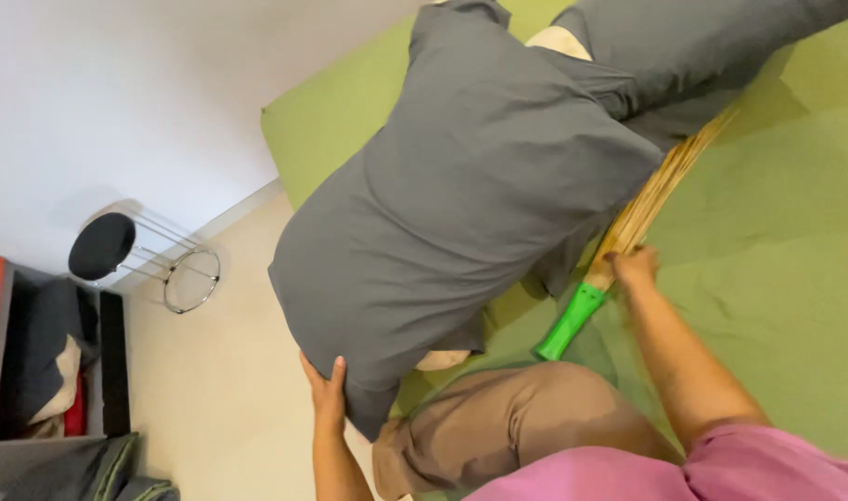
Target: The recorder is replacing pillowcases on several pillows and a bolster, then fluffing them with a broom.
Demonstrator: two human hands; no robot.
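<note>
Pillow (461, 204): large, in a grey case, lying tilted across the near corner of the bed (777, 241), its lower end hanging past the bed edge over the floor (229, 371). A pale patch of the inner pillow shows at the bottom opening of the case.

Left hand (327, 394): flat against the pillow's lower edge, fingers spread upward along the fabric, thumb at the side; it presses or props the pillow rather than closing round it.

Broom (628, 232): a bundle of straw-coloured bristles with a short bright green handle, lying on the bed just right of the pillow. The bristle tips run up under a second grey pillow (684, 46) at the top of the view.

Right hand (633, 269): closed on the broom where the bristles join the green handle, forearm reaching in from the lower right.

Bed: covered with a green sheet, creased near the broom.

Person: knee in tan trousers at the bed edge between the two arms, pink sleeve at bottom right.

Stool (146, 260): black round seat, chrome legs and ring, standing by the white wall, well apart from the bed.

Shelf (44, 362): dark, at far left, holding folded cloth.
</note>
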